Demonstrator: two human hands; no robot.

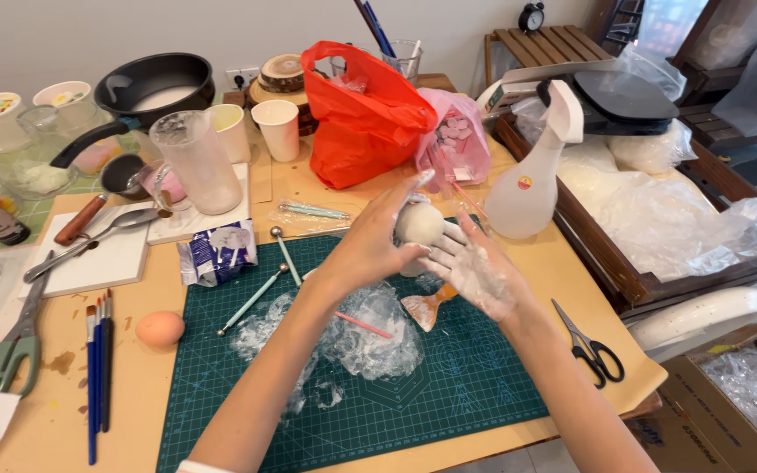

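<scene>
Far to the left of the fingers lie green-handled shears (6, 350) and three blue paintbrushes (98, 368) on the tan table (159, 412). A brown egg (160, 328) sits just right of the brushes, at the edge of the green cutting mat (449, 385). Up and left of the fingers are a white tile (102, 263) with a spoon (102, 229) on it, a clear measuring jug (194, 162) and a black pan (155, 83). Two ball-tipped tools (269, 271) rest on the mat, left of the hands.

The left hand (370, 245) curls around a white clay ball (419, 223) — its fingers (400, 200) are bent and pressed on the ball's left and top side. Below this hand lies crinkled clear plastic wrap (370, 333) with a thin pink stick (363, 325) on it.

The right hand (475, 271) is flat and dusty white. Its fingers (438, 261) are spread and touch the ball from the right and below, so the ball sits between both hands, held up over the mat. Just under these fingers is a small orange scraper (427, 308).

Behind the fingers sit a red plastic bag (365, 114) and a pink bag (462, 136). Just right of the fingers stands a white spray bottle (532, 180) — farther right and lower lie black scissors (590, 346).
</scene>
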